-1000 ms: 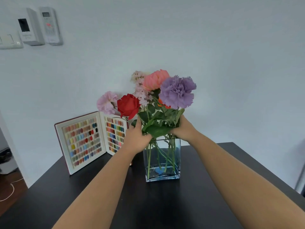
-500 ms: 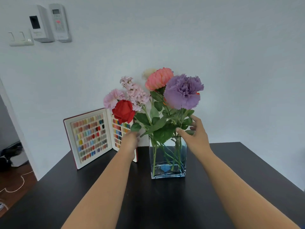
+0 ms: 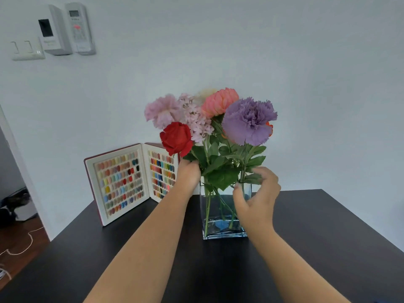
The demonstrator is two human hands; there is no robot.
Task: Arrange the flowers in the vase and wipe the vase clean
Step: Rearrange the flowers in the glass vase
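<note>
- Flowers (image 3: 215, 125) stand bunched in a clear, square glass vase (image 3: 218, 217) near the middle of a black table (image 3: 328, 237); their stems run down into a shallow layer of water with something blue at the bottom.
- Open behind the vase's left side, a swatch book (image 3: 131, 182) stands on the table — rows of small coloured chips on both leaves.
- Blooms, biggest first: a purple carnation (image 3: 249, 120) on the right, a coral flower (image 3: 219, 101) above centre, a pale pink one (image 3: 162, 110) at left, a red rose (image 3: 176, 137) lowest.
- Left hand (image 3: 189, 173) is closed around the stem and leaves just under the rose, at the vase's left rim.
- Right hand (image 3: 255, 197) is loosely curled at the right rim — fingertips (image 3: 254, 171) touching leaves there; whether they pinch a stem I cannot tell.
</note>
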